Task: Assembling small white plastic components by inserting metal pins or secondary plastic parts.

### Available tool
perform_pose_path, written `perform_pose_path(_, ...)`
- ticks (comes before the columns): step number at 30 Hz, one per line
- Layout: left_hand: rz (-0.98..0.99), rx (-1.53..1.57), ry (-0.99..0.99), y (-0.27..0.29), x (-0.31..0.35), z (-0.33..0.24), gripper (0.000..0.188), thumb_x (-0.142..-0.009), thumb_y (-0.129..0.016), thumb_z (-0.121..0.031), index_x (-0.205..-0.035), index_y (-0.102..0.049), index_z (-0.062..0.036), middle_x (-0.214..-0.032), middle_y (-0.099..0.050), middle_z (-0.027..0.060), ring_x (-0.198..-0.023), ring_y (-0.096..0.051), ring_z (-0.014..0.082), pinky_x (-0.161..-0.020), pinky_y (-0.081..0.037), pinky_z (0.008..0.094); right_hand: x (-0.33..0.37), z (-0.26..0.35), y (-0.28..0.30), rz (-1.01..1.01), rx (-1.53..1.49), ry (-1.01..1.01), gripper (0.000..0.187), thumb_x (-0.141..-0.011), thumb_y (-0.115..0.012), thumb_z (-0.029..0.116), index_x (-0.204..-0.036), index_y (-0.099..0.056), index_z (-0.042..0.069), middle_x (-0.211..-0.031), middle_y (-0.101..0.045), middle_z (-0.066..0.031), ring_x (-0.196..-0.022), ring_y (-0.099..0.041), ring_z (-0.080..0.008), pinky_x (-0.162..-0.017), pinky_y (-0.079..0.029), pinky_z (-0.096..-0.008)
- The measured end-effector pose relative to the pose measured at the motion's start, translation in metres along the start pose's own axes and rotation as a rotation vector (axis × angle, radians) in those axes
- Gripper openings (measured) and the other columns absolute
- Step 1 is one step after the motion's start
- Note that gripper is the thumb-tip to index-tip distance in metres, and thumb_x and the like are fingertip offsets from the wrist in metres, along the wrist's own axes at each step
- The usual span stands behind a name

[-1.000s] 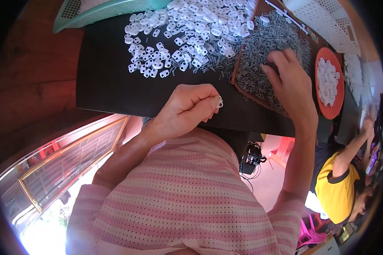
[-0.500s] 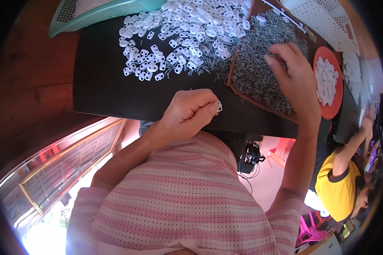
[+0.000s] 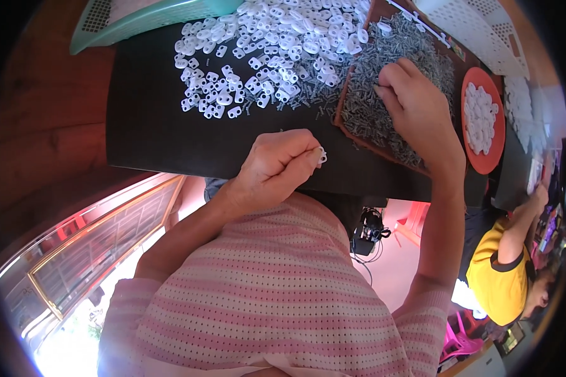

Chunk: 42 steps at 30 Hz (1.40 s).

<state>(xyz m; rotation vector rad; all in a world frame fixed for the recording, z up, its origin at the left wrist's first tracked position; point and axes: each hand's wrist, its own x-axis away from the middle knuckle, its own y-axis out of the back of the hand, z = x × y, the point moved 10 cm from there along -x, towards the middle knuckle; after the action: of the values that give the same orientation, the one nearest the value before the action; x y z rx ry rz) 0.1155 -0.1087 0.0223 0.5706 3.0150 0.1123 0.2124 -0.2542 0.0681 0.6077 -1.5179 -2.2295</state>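
Observation:
My left hand [image 3: 278,164] is closed, thumb pressed on the forefinger, around a small white plastic piece with holes [image 3: 322,155] that peeks out at the fingertips. It hovers by the table's front edge. Over a brown shallow tray heaped with small grey screws [image 3: 383,116], my right hand [image 3: 418,107] has thumb and forefinger pinched together. Whatever lies between those tips is too small to make out. Many like white plastic pieces [image 3: 277,44] are spread across the dark table, some screws mixed among them.
An orange plate [image 3: 488,164] of white pieces stands right of the tray. White perforated basket [image 3: 468,31] is at the back right, a green basket [image 3: 163,22] at the back left. A person in a yellow shirt [image 3: 498,279] works at the far right.
My right hand has moved a little to the left over the screws, and its thumb and forefinger have closed from apart into a pinch. The left hand stays nearly still with the white piece.

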Motion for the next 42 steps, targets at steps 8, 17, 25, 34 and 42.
perform_pose_path(8, -0.022, -0.013, -0.019, 0.002, 0.002, -0.002, 0.015, -0.095, -0.049, -0.003, -0.084, -0.056, 0.0024, -0.072, -0.056, 0.0046, -0.061, -0.052, 0.009, -0.055, -0.04, 0.0238, 0.0, -0.005, 0.009, -0.067, -0.099, -0.056, 0.011, -0.09, -0.061, 0.01, -0.091, -0.053, 0.003, -0.089, -0.054, -0.0136, -0.082, -0.058, -0.0348, -0.069, -0.046, -0.0392)
perform_pose_path(17, -0.018, -0.024, -0.044, 0.002, 0.002, -0.004, 0.014, -0.095, -0.049, -0.002, -0.083, -0.056, 0.0026, -0.073, -0.056, 0.0051, -0.061, -0.053, 0.0095, -0.055, -0.041, 0.0242, -0.005, -0.004, 0.001, -0.086, -0.036, -0.014, 0.011, -0.092, -0.057, 0.016, -0.092, -0.052, 0.006, -0.093, -0.059, -0.0129, -0.083, -0.06, -0.0385, -0.068, -0.047, -0.0464)
perform_pose_path(25, -0.03, -0.03, -0.059, 0.004, 0.003, -0.005, 0.013, -0.094, -0.049, -0.001, -0.083, -0.057, 0.0028, -0.072, -0.056, 0.0056, -0.061, -0.053, 0.0099, -0.055, -0.041, 0.0249, -0.005, 0.003, -0.004, -0.005, 0.026, -0.029, 0.01, -0.092, -0.059, 0.011, -0.093, -0.054, 0.003, -0.091, -0.056, -0.0148, -0.081, -0.058, -0.0371, -0.068, -0.045, -0.0409)
perform_pose_path(34, -0.028, -0.04, -0.07, 0.004, 0.002, -0.006, 0.013, -0.094, -0.048, -0.001, -0.084, -0.057, 0.003, -0.073, -0.056, 0.0064, -0.061, -0.053, 0.0108, -0.055, -0.041, 0.0251, -0.004, -0.008, 0.009, -0.132, -0.191, 0.003, 0.011, -0.091, -0.059, 0.012, -0.09, -0.055, 0.002, -0.086, -0.059, -0.0162, -0.077, -0.059, -0.0375, -0.065, -0.046, -0.0438)
perform_pose_path(42, -0.064, 0.096, -0.009, 0.006, 0.003, 0.0, 0.017, -0.098, -0.048, -0.008, -0.087, -0.056, 0.0015, -0.074, -0.056, 0.0039, -0.063, -0.052, 0.0092, -0.056, -0.041, 0.0244, 0.003, -0.015, 0.013, -0.061, -0.284, -0.189, 0.024, -0.093, -0.063, 0.017, -0.08, -0.053, 0.0, -0.065, -0.05, -0.0142, -0.055, -0.045, -0.0253, -0.053, -0.038, -0.0352)
